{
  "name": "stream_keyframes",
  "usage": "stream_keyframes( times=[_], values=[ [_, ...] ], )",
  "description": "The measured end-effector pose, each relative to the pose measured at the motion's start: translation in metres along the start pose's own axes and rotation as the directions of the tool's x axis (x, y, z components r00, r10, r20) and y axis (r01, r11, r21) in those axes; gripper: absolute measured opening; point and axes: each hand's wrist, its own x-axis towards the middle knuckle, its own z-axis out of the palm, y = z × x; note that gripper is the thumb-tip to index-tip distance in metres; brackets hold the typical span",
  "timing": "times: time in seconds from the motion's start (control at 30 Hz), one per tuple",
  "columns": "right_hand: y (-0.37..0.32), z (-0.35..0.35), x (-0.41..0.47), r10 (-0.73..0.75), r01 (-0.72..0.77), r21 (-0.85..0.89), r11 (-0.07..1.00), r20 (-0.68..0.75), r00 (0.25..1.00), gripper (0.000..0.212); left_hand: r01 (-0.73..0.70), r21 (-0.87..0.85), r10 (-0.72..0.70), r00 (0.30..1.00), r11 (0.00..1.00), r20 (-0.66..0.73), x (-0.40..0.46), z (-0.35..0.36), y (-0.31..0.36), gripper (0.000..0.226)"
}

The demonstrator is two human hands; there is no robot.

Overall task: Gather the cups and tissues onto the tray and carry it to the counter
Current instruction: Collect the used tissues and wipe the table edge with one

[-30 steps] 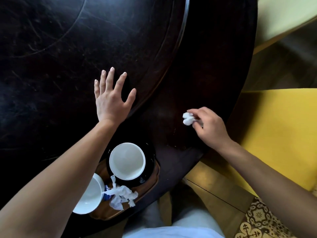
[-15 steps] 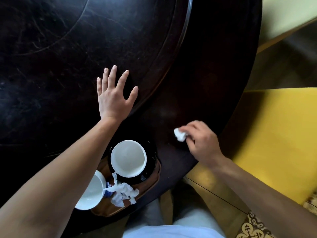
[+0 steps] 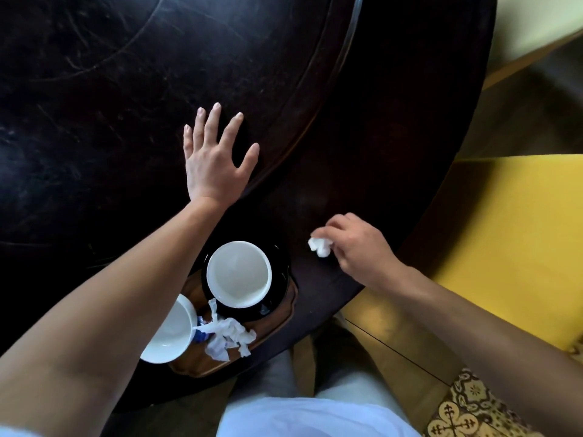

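A brown wooden tray [image 3: 280,323] lies at the near edge of the dark round table [image 3: 378,137]. On it stand a white cup [image 3: 238,274] on a black saucer [image 3: 277,298] and a second white cup [image 3: 172,334], partly hidden by my left forearm. Crumpled white tissues [image 3: 228,337] lie on the tray between the cups. My left hand [image 3: 214,162] rests flat on the table beyond the tray, fingers spread. My right hand [image 3: 356,247] pinches a small balled tissue [image 3: 319,246] just above the table, a little to the right of the tray.
A yellow seat [image 3: 504,234] stands close on the right of the table. Another pale yellow seat [image 3: 533,23] is at the top right. Wooden flooring and a patterned tile [image 3: 467,408] show below, with my white clothing at the bottom.
My right hand has carried the balled tissue down and left, closer to the tray. My left hand stays flat on the table.
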Motion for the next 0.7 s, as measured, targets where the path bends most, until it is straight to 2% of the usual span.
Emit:
stream_keyframes(
  times=[0.13,0.27,0.33,0.4,0.47,0.53,0.57,0.63,0.7],
  values=[
    [-0.003,0.008,0.000,-0.033,0.033,-0.061,0.998,0.006,0.999,0.038,0.000,0.004,0.000,1.000,1.000,-0.002,-0.002,-0.002,0.000,0.063],
    [0.008,-0.006,-0.035,-0.110,0.121,-0.074,0.990,0.138,0.984,0.036,-0.002,0.002,0.002,1.000,1.000,0.003,-0.003,-0.002,-0.001,0.063],
    [0.018,-0.015,-0.047,-0.100,0.114,-0.075,0.991,0.175,0.980,0.031,0.000,0.002,0.000,1.000,1.000,0.005,-0.003,-0.003,-0.002,0.063],
    [0.030,-0.026,-0.052,-0.026,0.030,-0.039,0.999,0.106,0.994,0.028,-0.003,0.004,0.003,1.000,1.000,0.007,-0.003,-0.003,-0.001,0.064],
    [0.047,-0.037,-0.052,0.131,-0.132,-0.006,0.991,-0.065,0.989,0.027,-0.002,0.003,0.002,1.000,1.000,0.006,-0.002,-0.003,-0.001,0.064],
    [0.061,-0.043,-0.050,0.315,-0.321,0.007,0.947,-0.223,0.923,0.030,0.001,0.004,-0.001,1.000,1.000,0.004,-0.002,-0.003,-0.001,0.064],
    [0.063,-0.041,-0.050,0.370,-0.379,0.014,0.925,-0.253,0.894,0.030,0.002,0.003,-0.002,1.000,1.000,0.003,-0.002,-0.003,0.000,0.064],
    [0.053,-0.027,-0.056,0.368,-0.377,0.005,0.926,-0.233,0.900,0.029,0.004,0.006,-0.004,1.000,1.000,0.001,-0.002,-0.002,0.000,0.064],
    [0.031,-0.011,-0.064,0.270,-0.272,0.005,0.962,-0.129,0.954,0.030,0.006,0.006,-0.006,1.000,1.000,0.000,-0.001,-0.002,0.000,0.064]
  ],
)
